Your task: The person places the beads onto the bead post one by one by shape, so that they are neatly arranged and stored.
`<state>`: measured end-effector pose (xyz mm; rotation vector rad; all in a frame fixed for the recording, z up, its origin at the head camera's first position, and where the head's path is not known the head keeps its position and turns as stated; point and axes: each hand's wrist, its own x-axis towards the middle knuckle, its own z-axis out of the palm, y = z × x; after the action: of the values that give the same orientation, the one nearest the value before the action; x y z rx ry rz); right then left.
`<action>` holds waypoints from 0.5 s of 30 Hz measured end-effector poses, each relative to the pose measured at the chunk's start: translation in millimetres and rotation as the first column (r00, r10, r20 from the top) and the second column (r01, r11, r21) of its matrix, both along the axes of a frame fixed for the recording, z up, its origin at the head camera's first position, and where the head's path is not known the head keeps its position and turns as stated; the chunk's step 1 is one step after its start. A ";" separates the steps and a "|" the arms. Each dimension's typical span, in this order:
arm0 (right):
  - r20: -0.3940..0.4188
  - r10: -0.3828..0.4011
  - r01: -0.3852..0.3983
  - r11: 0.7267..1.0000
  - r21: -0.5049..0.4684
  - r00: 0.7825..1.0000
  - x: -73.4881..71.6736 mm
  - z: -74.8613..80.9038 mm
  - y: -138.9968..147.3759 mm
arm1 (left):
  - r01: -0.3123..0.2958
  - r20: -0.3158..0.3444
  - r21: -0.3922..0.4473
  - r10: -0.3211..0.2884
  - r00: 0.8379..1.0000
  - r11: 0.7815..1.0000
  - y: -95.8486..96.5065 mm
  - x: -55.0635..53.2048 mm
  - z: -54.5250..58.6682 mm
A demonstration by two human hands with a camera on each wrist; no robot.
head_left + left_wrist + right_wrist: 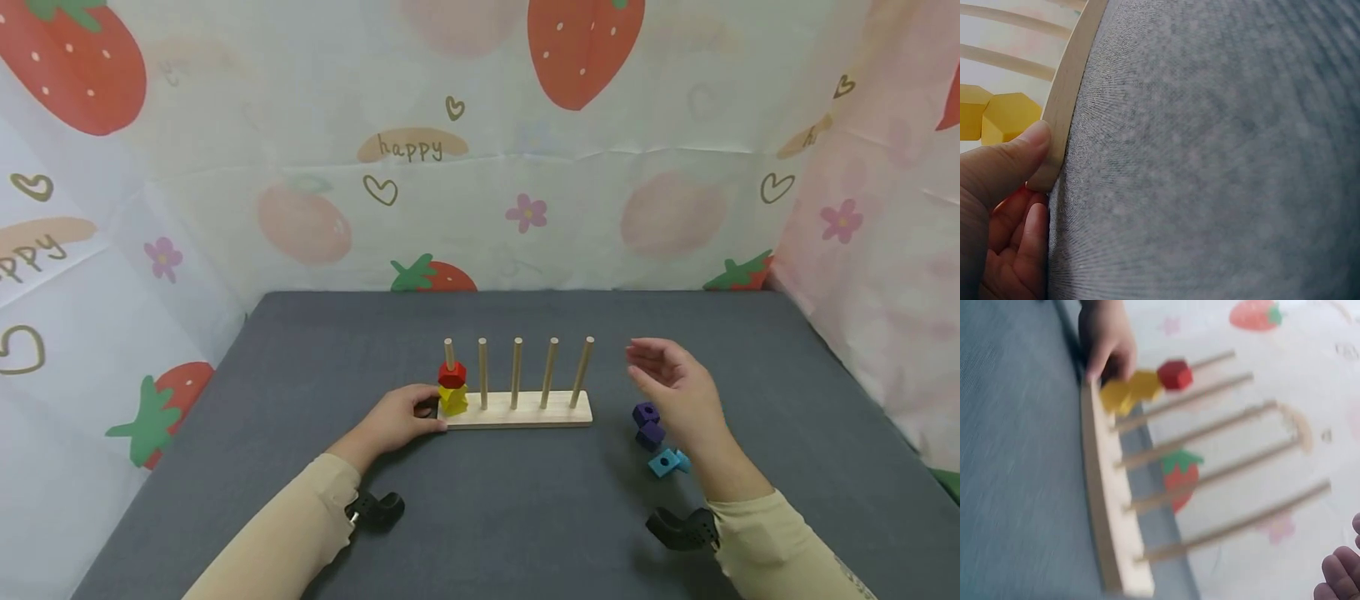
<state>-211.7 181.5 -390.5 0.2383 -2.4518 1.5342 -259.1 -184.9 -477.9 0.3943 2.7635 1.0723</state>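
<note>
Head: my left hand [401,417] pinches peg board [501,410] by left end, centre — wood, probably light, stiff; ends surest hold. My right hand [684,396] holds nothing, fingers loosely bent near purple blocks [651,437], right — likely hard, light; grip sides. Far cloth [315,125] reads "happy". Left wrist: my thumb [1013,155] on board's near edge. Right wrist: red block [1175,374] tops yellow blocks [1147,385]; lettering blurred.
</note>
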 end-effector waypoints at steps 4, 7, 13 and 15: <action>0.027 -0.069 0.068 0.997 0.033 0.997 2.6 -15.6 28.2 | 0.005 0.005 0.003 -0.005 1.000 1.000 0.3 0.5 0.9; 0.064 -0.128 0.123 0.990 0.071 0.990 3.5 -28.8 48.1 | 0.003 0.009 -0.001 -0.003 1.000 1.000 0.1 0.6 0.8; 0.133 -0.253 0.241 0.965 0.101 0.958 5.3 -50.9 74.0 | 0.001 0.011 -0.010 -0.001 1.000 1.000 -0.3 0.6 0.8; 0.148 -0.278 0.264 0.959 0.106 0.949 5.6 -55.5 79.2 | 0.001 0.007 -0.011 -0.001 1.000 1.000 -0.4 0.6 0.7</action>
<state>-206.1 260.7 -446.1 -0.2114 -2.5454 1.3816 -258.5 -185.3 -477.2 0.3902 2.7612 1.0556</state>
